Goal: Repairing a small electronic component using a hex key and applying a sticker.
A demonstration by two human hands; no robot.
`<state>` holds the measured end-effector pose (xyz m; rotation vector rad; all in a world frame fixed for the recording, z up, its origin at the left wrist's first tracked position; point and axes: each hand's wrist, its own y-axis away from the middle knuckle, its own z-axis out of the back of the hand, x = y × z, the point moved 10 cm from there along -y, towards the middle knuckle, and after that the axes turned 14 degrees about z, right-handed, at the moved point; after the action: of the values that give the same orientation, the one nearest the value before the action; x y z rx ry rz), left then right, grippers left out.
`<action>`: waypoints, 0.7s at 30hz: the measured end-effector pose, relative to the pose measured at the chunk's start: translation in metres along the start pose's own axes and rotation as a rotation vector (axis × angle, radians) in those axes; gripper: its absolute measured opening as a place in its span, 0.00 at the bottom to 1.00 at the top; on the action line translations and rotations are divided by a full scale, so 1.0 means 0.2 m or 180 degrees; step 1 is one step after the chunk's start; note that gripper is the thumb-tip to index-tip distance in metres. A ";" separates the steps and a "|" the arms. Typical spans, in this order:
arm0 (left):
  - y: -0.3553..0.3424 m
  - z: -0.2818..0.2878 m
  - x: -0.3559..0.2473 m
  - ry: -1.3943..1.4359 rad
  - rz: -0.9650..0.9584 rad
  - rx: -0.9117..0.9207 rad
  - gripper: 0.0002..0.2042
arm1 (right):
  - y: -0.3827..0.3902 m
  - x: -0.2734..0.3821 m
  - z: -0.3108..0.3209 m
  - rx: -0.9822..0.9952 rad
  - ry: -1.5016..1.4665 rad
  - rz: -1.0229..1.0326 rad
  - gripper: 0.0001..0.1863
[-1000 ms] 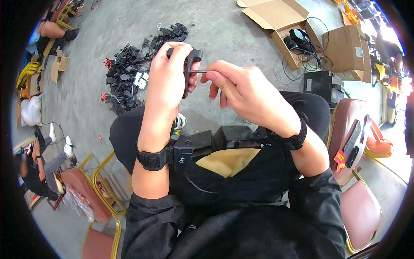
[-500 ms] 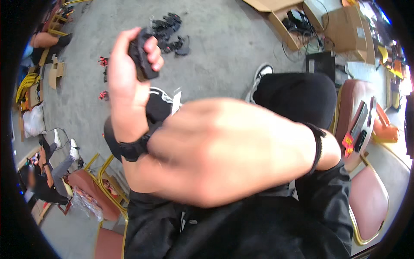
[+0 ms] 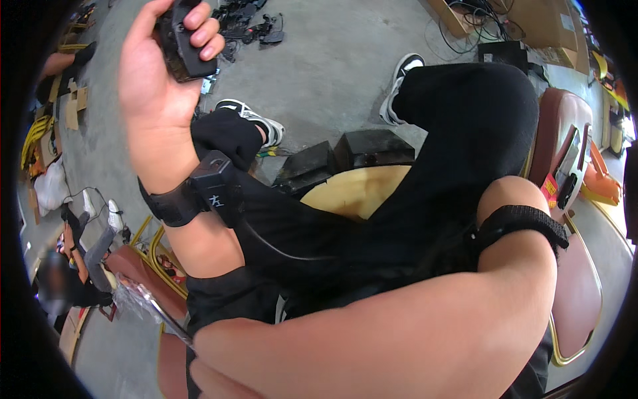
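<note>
In the head view, the left hand [image 3: 156, 86] is raised at the upper left, its thumb and fingers wrapped around a black handheld part [image 3: 183, 50], which sits above the floor [image 3: 325, 60] near a pile of black cabled pieces [image 3: 252, 23]. The right hand [image 3: 266, 352] crosses low and close to the camera, its fingers apparently curled around a slim metal rod [image 3: 163, 311], though the fingertips are hidden. A black module [image 3: 216, 183] is strapped around the left wrist.
</note>
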<state>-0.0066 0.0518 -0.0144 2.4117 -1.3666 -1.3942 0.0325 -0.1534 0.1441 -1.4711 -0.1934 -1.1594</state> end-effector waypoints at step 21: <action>0.00 -0.02 0.09 0.0843 0.0301 0.0265 0.12 | 0.13 -0.08 0.22 -0.0135 0.0966 0.0366 0.12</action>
<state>-0.0003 0.0374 -0.0252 2.4370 -1.4723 -0.9733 0.0668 -0.1172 0.1234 -1.3056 0.1241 -1.2811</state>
